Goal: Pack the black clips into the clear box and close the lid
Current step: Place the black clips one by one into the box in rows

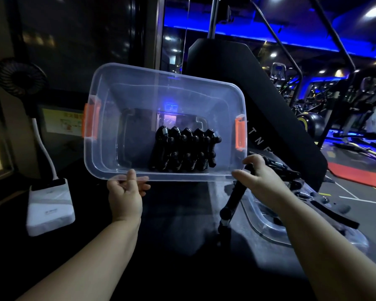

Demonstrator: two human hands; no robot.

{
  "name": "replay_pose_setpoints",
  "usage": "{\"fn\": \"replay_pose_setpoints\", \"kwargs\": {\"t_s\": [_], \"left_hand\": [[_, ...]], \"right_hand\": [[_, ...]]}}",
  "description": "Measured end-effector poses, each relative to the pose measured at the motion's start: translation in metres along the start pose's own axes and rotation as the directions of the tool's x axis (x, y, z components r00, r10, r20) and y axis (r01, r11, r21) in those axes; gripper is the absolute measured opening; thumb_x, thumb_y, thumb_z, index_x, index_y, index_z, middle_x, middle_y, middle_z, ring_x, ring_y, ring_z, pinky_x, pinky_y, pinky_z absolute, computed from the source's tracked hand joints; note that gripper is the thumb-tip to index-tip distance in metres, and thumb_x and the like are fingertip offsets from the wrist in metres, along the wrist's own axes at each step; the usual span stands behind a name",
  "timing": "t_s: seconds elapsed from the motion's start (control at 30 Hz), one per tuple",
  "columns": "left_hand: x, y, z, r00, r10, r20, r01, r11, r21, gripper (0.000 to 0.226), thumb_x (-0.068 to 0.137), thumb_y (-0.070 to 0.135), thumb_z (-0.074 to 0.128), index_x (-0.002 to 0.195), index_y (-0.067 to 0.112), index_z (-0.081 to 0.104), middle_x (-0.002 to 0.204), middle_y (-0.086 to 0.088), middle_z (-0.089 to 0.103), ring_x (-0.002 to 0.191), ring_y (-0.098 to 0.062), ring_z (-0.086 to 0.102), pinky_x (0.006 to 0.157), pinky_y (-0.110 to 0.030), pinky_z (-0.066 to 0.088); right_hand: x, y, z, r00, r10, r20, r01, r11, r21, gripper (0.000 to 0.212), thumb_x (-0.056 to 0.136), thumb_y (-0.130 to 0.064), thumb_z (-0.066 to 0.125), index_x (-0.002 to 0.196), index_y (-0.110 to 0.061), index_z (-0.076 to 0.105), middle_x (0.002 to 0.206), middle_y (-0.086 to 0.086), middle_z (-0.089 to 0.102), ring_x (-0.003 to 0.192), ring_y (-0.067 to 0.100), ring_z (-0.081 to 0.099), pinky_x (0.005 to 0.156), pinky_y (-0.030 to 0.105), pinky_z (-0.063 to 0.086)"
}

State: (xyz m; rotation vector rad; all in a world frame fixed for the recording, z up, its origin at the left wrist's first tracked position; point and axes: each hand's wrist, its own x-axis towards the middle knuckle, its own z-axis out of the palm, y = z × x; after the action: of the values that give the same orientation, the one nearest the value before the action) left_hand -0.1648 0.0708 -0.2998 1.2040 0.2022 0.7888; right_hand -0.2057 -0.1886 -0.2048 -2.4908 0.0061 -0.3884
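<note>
Head view, hands (pixel 125 195) (pixel 259 179) seemingly gripping clear box (pixel 139 94)

Gym: cardio machines (pixel 278 71), exercise ball (pixel 313 122), red floor mat (pixel 356 177), blue strip lighting (pixel 291 43).

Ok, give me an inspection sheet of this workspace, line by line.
Surface: dark tabletop, dimly lit.
Job's things: clear box held tilted, lid off; black clips in rows inside; loose clips outside at right; clear lid lying flat.
Clutter: white fan base with small fan.
Grippers: left hand and right hand grip the box's near rim.
Cables: nothing seen.
Surroundings: gym machines, blue lighting.
</note>
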Motion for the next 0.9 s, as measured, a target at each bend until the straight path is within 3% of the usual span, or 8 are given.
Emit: {"fn": "replay_pose_setpoints", "kwargs": {"t_s": [0.1,0.27,0.4,0.57,0.67,0.73,0.83,0.9], "left_hand": [[0.000,0.000,0.000,1.000,-0.002,-0.003,0.002,1.000,-0.003,0.019,0.100,0.024,0.044,0.103,0.007,0.038,0.075,-0.005,0.068,0.046,-0.005,0.061,0.045,-0.015,0.046],[0.001,0.000,0.001,1.000,-0.001,-0.007,0.001,1.000,-0.003,0.018,0.100,0.023,0.045,0.103,0.006,0.039,0.075,-0.005,0.068,0.046,-0.004,0.060,0.045,-0.016,0.046],[0.001,-0.001,0.000,1.000,-0.011,-0.005,0.011,1.000,0.016,0.015,0.100,0.027,0.045,0.094,0.016,0.037,0.075,-0.002,0.069,0.048,-0.005,0.061,0.048,-0.018,0.046],[0.000,0.000,0.000,1.000,-0.013,-0.015,0.014,0.999,0.032,0.020,0.100,0.027,0.045,0.102,0.009,0.039,0.075,-0.001,0.069,0.047,-0.003,0.060,0.046,-0.015,0.046],[0.000,0.000,0.000,1.000,-0.011,-0.012,0.011,0.999,0.034,0.021,0.100,0.026,0.045,0.104,0.007,0.039,0.076,-0.003,0.069,0.046,-0.003,0.060,0.045,-0.014,0.045],[0.001,0.000,0.000,1.000,-0.008,-0.011,0.009,1.000,0.028,0.022,0.100,0.025,0.045,0.105,0.004,0.040,0.076,-0.004,0.069,0.045,-0.003,0.060,0.044,-0.014,0.044],[0.001,-0.001,0.000,1.000,-0.002,-0.006,0.002,0.999,0.037,0.030,0.100,0.025,0.045,0.110,-0.004,0.043,0.075,-0.004,0.069,0.045,-0.004,0.060,0.044,-0.014,0.044],[0.002,-0.001,0.000,1.000,-0.001,-0.001,0.001,0.999,0.037,0.032,0.100,0.025,0.045,0.111,-0.005,0.042,0.075,-0.004,0.069,0.045,-0.004,0.060,0.044,-0.014,0.044]], "right_hand": [[0.008,0.000,0.008,1.000,0.016,-0.008,-0.016,0.998,0.062,0.077,0.056,-0.070,0.043,0.120,-0.026,0.048,0.102,0.003,0.061,0.091,0.023,0.059,0.083,0.042,0.050],[0.012,-0.001,0.019,1.000,-0.019,-0.023,0.022,0.991,0.134,0.036,0.087,-0.045,0.047,0.120,-0.036,0.056,0.090,-0.009,0.065,0.087,0.014,0.060,0.086,0.040,0.050],[0.007,-0.003,0.025,0.995,-0.045,-0.086,0.051,0.996,0.070,0.034,0.094,-0.042,0.043,0.128,-0.037,0.044,0.099,-0.002,0.062,0.089,0.022,0.058,0.081,0.037,0.044],[-0.004,-0.004,0.027,0.982,-0.075,-0.170,0.087,0.994,0.064,0.029,0.097,-0.038,0.041,0.124,-0.038,0.030,0.069,0.004,0.061,0.062,0.023,0.056,0.060,0.035,0.042],[-0.013,-0.003,0.033,0.982,-0.107,-0.153,0.109,0.994,0.008,0.029,0.098,-0.032,0.041,0.125,-0.035,0.029,0.058,-0.001,0.051,0.050,0.017,0.047,0.047,0.030,0.032],[-0.020,-0.003,0.038,0.984,-0.133,-0.120,0.129,0.991,-0.038,0.036,0.098,-0.031,0.043,0.128,-0.032,0.023,0.062,-0.003,0.049,0.054,0.016,0.047,0.049,0.031,0.033],[-0.027,-0.002,0.041,0.987,-0.127,-0.103,0.122,0.991,-0.054,0.054,0.092,-0.030,0.055,0.125,-0.041,0.013,0.091,0.003,0.059,0.070,0.026,0.056,0.061,0.037,0.044],[-0.030,0.001,0.042,0.986,-0.126,-0.110,0.117,0.989,-0.085,0.063,0.090,-0.030,0.058,0.125,-0.045,0.008,0.106,0.007,0.058,0.072,0.027,0.053,0.062,0.035,0.040]]}}
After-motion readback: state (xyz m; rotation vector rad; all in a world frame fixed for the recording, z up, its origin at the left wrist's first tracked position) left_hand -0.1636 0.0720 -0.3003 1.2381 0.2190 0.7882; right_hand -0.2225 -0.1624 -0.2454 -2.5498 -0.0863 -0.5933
